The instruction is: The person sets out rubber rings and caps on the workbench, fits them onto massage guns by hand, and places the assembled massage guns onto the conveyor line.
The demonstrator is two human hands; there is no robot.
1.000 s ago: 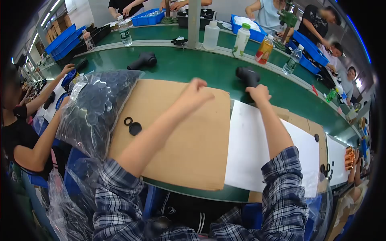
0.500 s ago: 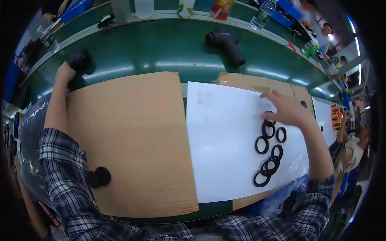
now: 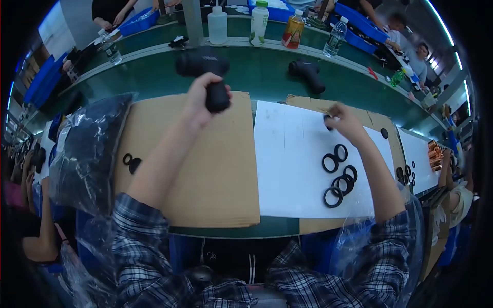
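My left hand (image 3: 197, 100) is wrapped round the handle of a black massage gun (image 3: 203, 64), raised above the far edge of the brown cardboard (image 3: 210, 169). Over the white sheet (image 3: 287, 164), my right hand (image 3: 345, 123) pinches a black ring (image 3: 328, 122) that is partly hidden by the fingers. Several more black rings (image 3: 330, 163) lie on the sheet below that hand, some overlapping. A second massage gun (image 3: 308, 76) rests on the green bench beyond the sheet. Beside my left forearm, a round black piece (image 3: 135, 165) and a small ring (image 3: 128, 159) sit on the cardboard.
A clear bag of dark contents (image 3: 90, 154) lies at the left. Along the far ledge stand a white squeeze bottle (image 3: 217, 28), an amber drink bottle (image 3: 294, 32) and a water bottle (image 3: 335, 38). Co-workers sit across the bench and on both sides.
My left hand has brought the massage gun from the far left toward the middle. My right hand has lifted a ring from the group and moved up the sheet. The view has shifted.
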